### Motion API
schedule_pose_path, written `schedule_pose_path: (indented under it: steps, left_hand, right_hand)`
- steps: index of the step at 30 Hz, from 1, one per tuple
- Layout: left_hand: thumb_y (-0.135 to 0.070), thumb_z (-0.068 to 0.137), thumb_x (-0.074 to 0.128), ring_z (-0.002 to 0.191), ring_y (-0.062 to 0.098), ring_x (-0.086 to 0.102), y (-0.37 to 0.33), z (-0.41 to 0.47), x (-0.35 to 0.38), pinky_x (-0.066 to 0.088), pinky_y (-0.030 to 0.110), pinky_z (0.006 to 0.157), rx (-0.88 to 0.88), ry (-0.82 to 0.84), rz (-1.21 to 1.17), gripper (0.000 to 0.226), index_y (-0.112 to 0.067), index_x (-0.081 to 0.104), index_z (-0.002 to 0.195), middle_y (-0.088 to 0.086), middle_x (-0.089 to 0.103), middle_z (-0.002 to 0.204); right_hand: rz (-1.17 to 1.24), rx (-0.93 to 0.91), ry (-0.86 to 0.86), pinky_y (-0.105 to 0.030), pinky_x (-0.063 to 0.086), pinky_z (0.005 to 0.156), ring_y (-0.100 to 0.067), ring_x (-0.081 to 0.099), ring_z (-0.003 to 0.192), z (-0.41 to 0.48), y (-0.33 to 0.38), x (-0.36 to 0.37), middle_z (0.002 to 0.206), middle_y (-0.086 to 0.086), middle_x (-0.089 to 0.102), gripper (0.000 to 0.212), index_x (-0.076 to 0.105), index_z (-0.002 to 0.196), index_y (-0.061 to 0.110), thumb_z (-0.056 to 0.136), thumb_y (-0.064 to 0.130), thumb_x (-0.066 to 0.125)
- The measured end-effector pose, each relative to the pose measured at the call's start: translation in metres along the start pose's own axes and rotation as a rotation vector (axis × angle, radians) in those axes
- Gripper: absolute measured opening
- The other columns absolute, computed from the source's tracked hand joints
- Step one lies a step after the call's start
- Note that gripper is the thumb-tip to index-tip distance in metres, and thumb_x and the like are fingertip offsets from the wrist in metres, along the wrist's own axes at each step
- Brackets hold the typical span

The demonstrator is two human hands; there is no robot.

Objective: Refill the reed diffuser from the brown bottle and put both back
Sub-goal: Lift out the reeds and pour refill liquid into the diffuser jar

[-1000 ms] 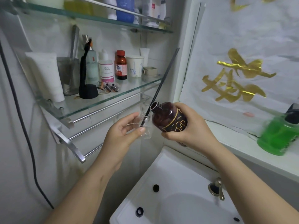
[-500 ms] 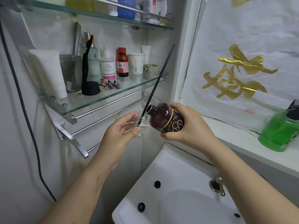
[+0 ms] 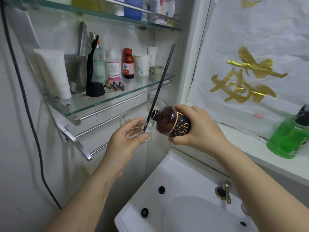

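My left hand (image 3: 124, 139) holds a small clear reed diffuser bottle (image 3: 149, 133) above the sink's left edge, fingers curled round it. A long black reed (image 3: 160, 84) stands in its neck and leans up to the right. My right hand (image 3: 197, 129) grips the brown bottle (image 3: 172, 122), which has a black and gold label. The brown bottle is uncapped and tipped to the left, its open mouth right above the diffuser's neck and against the reed. I cannot see liquid flowing.
A glass shelf (image 3: 107, 99) on the left wall carries tubes, bottles, a razor stand and a paper cup. Towel rails (image 3: 103, 129) run under it. A white sink (image 3: 184, 198) lies below the hands. A green bottle (image 3: 287, 139) stands on the right ledge.
The brown bottle has tipped further down and moved left, bringing its mouth to the diffuser's neck. Both hands shifted slightly left together.
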State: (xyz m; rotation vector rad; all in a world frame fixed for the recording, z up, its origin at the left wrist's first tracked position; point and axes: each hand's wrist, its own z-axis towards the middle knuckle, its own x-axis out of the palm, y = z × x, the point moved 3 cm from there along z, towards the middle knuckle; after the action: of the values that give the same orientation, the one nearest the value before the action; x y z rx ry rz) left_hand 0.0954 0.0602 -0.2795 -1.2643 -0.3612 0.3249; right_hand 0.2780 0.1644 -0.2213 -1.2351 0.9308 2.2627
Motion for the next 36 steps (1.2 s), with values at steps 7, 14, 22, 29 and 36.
schedule_pose_path:
  steps: [7,14,22,29,36]
  left_hand:
    - [0.001,0.082,0.068,0.116,0.013,0.061,0.006,-0.002,-0.001,0.048,0.025,0.089,-0.027,-0.019,-0.033,0.051,-0.033,0.06,0.119,-0.004,0.067,0.122]
    - [0.0,0.081,0.069,0.115,0.011,0.062,0.008,-0.003,-0.001,0.049,0.026,0.092,-0.03,-0.021,-0.032,0.05,-0.034,0.061,0.116,-0.004,0.067,0.122]
    - [-0.001,0.081,0.069,0.115,0.011,0.062,0.009,-0.003,0.0,0.052,0.021,0.086,-0.033,-0.01,-0.032,0.051,-0.025,0.059,0.125,-0.001,0.067,0.124]
    - [-0.003,0.08,0.07,0.112,0.01,0.064,0.008,-0.002,0.0,0.051,0.02,0.084,-0.033,-0.015,-0.03,0.051,-0.027,0.059,0.124,-0.003,0.067,0.123]
    - [-0.001,0.081,0.068,0.109,0.008,0.065,0.004,-0.003,0.0,0.053,0.018,0.078,-0.032,-0.026,-0.059,0.049,-0.026,0.059,0.122,-0.003,0.067,0.122]
  right_hand:
    - [-0.036,-0.015,0.021,-0.039,0.05,0.078,-0.022,0.047,0.102,0.0,0.004,-0.003,0.101,0.008,0.05,0.079,0.041,0.124,0.049,0.053,0.052,0.077]
    - [-0.108,-0.027,0.032,-0.036,0.048,0.074,-0.021,0.045,0.105,0.001,0.007,-0.007,0.105,0.008,0.05,0.08,0.039,0.126,0.049,0.055,0.051,0.077]
    - [-0.17,-0.038,0.036,-0.032,0.038,0.071,-0.022,0.044,0.104,0.002,0.01,-0.014,0.107,0.007,0.05,0.081,0.038,0.127,0.049,0.055,0.049,0.076]
    - [-0.183,-0.04,0.046,-0.031,0.036,0.069,-0.022,0.044,0.103,0.002,0.013,-0.017,0.105,0.007,0.048,0.08,0.039,0.127,0.048,0.056,0.049,0.076]
    - [-0.186,-0.05,0.035,-0.031,0.039,0.068,-0.023,0.045,0.102,0.004,0.015,-0.018,0.104,0.007,0.049,0.08,0.039,0.127,0.049,0.056,0.048,0.076]
